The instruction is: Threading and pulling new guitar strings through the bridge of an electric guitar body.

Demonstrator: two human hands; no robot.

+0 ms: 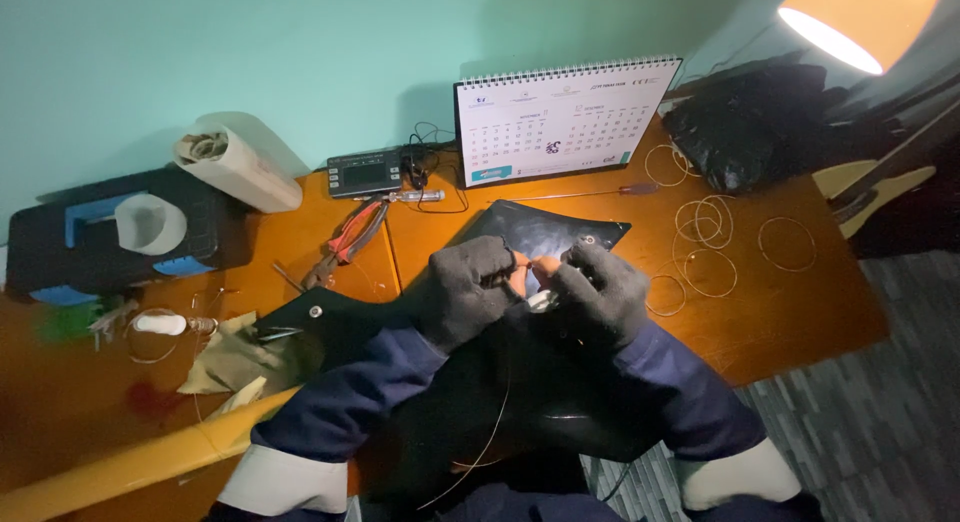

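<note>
Thin wire (480,452) below hands (535,282), small part (541,301) between.

1. A small white object (541,301), its form unclear, sits pinched between the gloved fingertips over the black mat on the orange table.
2. A thin wire (492,437) trails from it, curving down and leftward across the dark lap toward the table's near edge.

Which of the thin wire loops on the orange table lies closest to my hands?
The small wire loop just beside the gloved right hand, at the black mat's edge; the other loops lie farther right or toward the calendar.
</note>
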